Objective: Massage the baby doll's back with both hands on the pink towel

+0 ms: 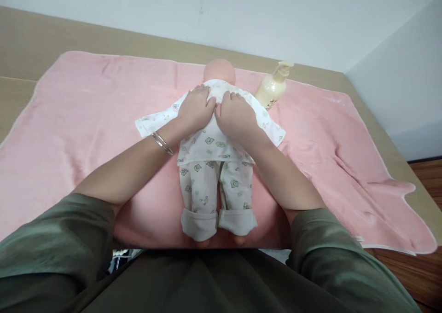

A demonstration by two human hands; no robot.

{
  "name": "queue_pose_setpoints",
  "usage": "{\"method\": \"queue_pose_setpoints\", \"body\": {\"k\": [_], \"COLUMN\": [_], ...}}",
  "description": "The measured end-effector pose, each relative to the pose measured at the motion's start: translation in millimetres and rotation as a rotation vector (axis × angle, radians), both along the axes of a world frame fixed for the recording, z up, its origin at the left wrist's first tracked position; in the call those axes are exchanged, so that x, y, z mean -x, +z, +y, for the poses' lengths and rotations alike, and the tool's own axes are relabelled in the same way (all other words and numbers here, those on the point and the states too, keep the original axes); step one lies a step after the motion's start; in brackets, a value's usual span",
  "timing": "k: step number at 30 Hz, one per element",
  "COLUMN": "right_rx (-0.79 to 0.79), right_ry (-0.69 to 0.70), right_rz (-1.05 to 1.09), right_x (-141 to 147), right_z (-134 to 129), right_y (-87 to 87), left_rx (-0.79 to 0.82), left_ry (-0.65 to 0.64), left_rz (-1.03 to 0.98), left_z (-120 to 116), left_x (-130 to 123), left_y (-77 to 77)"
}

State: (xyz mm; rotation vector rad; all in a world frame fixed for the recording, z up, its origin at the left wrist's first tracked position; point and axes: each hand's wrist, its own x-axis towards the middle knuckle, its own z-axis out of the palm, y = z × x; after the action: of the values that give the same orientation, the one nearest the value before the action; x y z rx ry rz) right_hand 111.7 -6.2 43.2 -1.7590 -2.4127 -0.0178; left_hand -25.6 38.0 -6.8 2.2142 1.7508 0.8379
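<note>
Since the left hand (196,107) and right hand (238,114) both rest on the upper part of the doll's (217,154) shirt (212,140), I honestly can't tell if either grip is pinching cloth. Doll's lying mid-blanket (103,101), bald head far, cuffed pants (203,193) near. There's a pump bottle (271,89) just past the right sleeve, with tabletop (103,39) peeking out on the far side.
</note>
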Motion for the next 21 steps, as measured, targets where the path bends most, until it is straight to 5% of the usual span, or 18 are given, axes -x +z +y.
{"method": "queue_pose_setpoints", "body": {"k": [7,11,21], "right_rx": [0.17,0.132,-0.038], "right_ry": [-0.054,-0.063,-0.107], "right_rz": [0.206,0.218,0.006], "right_x": [-13,-17,6], "right_z": [27,36,-6], "right_y": [-4.1,-9.9,-3.2], "left_rx": [0.0,-0.037,0.07], "left_ry": [0.03,-0.081,-0.046], "left_rz": [0.056,0.166,0.11], "left_z": [-14,-34,-13], "left_x": [-5,-16,2], "left_y": [9.7,15.2,24.2]}}
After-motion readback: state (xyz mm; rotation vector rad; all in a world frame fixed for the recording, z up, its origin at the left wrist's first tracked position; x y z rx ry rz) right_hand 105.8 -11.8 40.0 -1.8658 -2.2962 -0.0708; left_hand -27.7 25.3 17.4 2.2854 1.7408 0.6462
